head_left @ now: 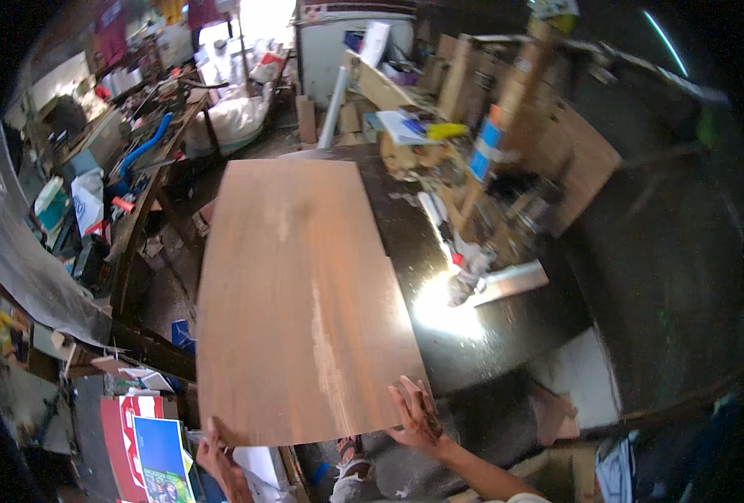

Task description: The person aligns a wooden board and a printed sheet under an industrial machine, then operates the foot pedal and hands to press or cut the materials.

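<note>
The wooden board (301, 285) was a large, flat, roughly rectangular sheet lengthwise in front of the person, its far part over the dark tabletop (519, 344); whether it rested there or was held just above could not be told. Its face was reddish brown with lengthwise grain, a pale, ragged-edged streak ran up from the near end, and the right edge showed a small step partway along.

The left hand (218, 461) gripped the near left corner, its fingers partly hidden. The right hand (416, 417) lay at the near right corner, fingers spread on the upper face; whether the thumb pinched from below could not be told.

The tabletop was smooth and glossy, with strong glare beside the board's right edge. A straight, shiny strip (513, 282) lay near that glare. Beyond it stood a squared wooden post (523, 75) with a blue wrap (484, 152), and a flat brown panel (588, 159) leaned at a tilt.

To the left, a curved blue tube (144, 149) lay on a cluttered bench, and a wrinkled, translucent plastic sheet (41, 281) hung nearer.
</note>
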A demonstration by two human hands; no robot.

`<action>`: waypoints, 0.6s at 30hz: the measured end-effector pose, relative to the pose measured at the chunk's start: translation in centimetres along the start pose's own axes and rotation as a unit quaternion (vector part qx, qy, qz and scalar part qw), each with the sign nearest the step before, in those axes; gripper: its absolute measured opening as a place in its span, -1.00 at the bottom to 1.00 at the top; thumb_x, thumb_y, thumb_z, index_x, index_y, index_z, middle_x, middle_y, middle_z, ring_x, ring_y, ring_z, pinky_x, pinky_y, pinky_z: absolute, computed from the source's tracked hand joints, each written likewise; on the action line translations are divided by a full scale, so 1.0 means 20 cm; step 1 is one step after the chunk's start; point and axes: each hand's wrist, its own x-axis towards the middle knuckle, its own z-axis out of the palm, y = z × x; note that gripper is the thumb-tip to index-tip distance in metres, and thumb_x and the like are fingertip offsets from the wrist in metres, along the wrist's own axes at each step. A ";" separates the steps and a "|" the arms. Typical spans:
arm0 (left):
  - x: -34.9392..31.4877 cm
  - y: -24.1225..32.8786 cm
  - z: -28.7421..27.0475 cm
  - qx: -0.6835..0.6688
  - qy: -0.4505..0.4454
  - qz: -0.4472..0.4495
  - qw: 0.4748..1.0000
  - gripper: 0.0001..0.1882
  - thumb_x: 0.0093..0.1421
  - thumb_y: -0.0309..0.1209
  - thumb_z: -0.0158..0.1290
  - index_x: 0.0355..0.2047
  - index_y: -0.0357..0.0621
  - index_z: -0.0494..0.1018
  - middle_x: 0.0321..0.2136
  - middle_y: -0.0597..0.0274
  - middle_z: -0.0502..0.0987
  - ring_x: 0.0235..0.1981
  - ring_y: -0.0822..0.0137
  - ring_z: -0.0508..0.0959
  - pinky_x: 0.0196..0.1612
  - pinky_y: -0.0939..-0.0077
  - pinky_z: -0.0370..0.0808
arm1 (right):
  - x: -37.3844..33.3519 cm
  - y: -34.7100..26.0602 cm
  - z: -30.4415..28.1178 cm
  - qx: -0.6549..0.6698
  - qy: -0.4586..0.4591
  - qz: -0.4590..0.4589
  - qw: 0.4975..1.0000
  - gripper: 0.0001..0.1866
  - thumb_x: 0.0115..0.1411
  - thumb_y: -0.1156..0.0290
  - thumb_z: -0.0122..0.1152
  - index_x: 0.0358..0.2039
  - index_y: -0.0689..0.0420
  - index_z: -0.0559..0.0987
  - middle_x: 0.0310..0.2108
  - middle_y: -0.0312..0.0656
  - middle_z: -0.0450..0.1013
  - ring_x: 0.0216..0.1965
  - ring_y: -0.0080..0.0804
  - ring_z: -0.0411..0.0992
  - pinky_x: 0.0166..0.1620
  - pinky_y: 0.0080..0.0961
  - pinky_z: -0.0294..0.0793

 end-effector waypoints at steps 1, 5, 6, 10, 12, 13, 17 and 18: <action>-0.13 0.07 -0.07 -0.033 -0.051 0.079 0.995 -0.82 0.28 -0.35 0.27 -0.21 -0.13 0.54 -0.37 0.26 0.60 -0.41 0.40 0.64 -0.38 0.49 0.65 | -0.10 0.07 0.05 0.031 0.054 -0.041 0.997 0.09 -0.14 -0.01 0.61 0.33 0.25 0.32 0.35 0.14 0.19 0.37 0.13 0.20 0.41 0.17 0.14; -0.35 0.23 -0.36 -0.025 0.041 0.363 0.931 -0.52 0.48 -0.14 -0.11 0.22 -0.23 0.40 0.10 -0.16 0.54 0.04 0.05 0.60 0.05 0.14 0.59 | -0.38 -0.05 -0.24 0.084 0.198 -0.103 0.971 -0.20 -0.24 0.42 0.59 0.11 0.26 0.53 0.16 0.02 0.43 0.20 0.04 0.44 0.24 0.06 0.47; -0.42 0.24 -0.44 -0.094 -0.033 0.499 0.861 -0.42 0.52 -0.09 -0.22 0.37 -0.21 0.28 0.24 -0.24 0.45 0.21 0.00 0.53 0.25 0.03 0.51 | -0.45 -0.07 -0.36 0.075 0.233 -0.120 0.962 -0.28 -0.19 0.42 0.55 0.07 0.27 0.56 0.13 0.02 0.46 0.16 0.02 0.48 0.21 0.03 0.50; -1.04 0.78 0.00 -0.199 0.021 0.358 0.912 -0.36 0.53 -0.10 -0.34 0.50 -0.14 0.03 0.44 -0.17 0.18 0.43 0.02 0.26 0.52 -0.04 0.06 | -0.82 -0.16 -1.04 0.052 0.344 -0.106 0.932 -0.47 -0.12 0.45 0.43 -0.05 0.32 0.62 -0.05 0.01 0.57 -0.01 0.01 0.60 0.09 -0.03 0.61; -1.19 0.83 0.08 -0.181 -0.029 0.387 0.904 -0.37 0.52 -0.11 -0.32 0.49 -0.14 0.04 0.43 -0.17 0.18 0.43 0.01 0.26 0.52 -0.05 0.07 | -1.05 -0.16 -1.27 0.036 0.394 -0.156 0.905 -0.53 -0.12 0.44 0.37 -0.12 0.32 0.66 -0.23 -0.03 0.62 -0.19 -0.04 0.65 -0.06 -0.11 0.67; -1.27 0.88 0.13 -0.179 -0.055 0.406 0.895 -0.37 0.52 -0.12 -0.32 0.49 -0.15 0.05 0.43 -0.17 0.18 0.43 0.01 0.26 0.51 -0.05 0.07 | -1.15 -0.16 -1.40 0.032 0.405 -0.149 0.901 -0.53 -0.12 0.44 0.37 -0.12 0.32 0.66 -0.23 -0.03 0.62 -0.19 -0.04 0.65 -0.06 -0.11 0.67; -1.60 0.89 0.51 -0.192 -0.207 0.403 0.871 -0.37 0.50 -0.14 -0.30 0.48 -0.16 0.06 0.43 -0.16 0.18 0.42 0.00 0.26 0.51 -0.05 0.09 | -1.66 -0.09 -2.01 -0.143 0.512 -0.109 0.840 -0.56 -0.05 0.37 0.38 -0.12 0.27 0.67 -0.26 -0.07 0.63 -0.27 -0.16 0.64 -0.17 -0.25 0.65; -1.69 0.96 0.53 -0.176 -0.230 0.435 0.852 -0.37 0.49 -0.15 -0.29 0.47 -0.16 0.07 0.43 -0.16 0.18 0.42 -0.01 0.26 0.50 -0.05 0.09 | -1.74 0.00 -2.11 -0.152 0.552 -0.099 0.814 -0.56 0.01 0.34 0.37 -0.09 0.27 0.66 -0.23 -0.07 0.63 -0.25 -0.19 0.63 -0.16 -0.27 0.64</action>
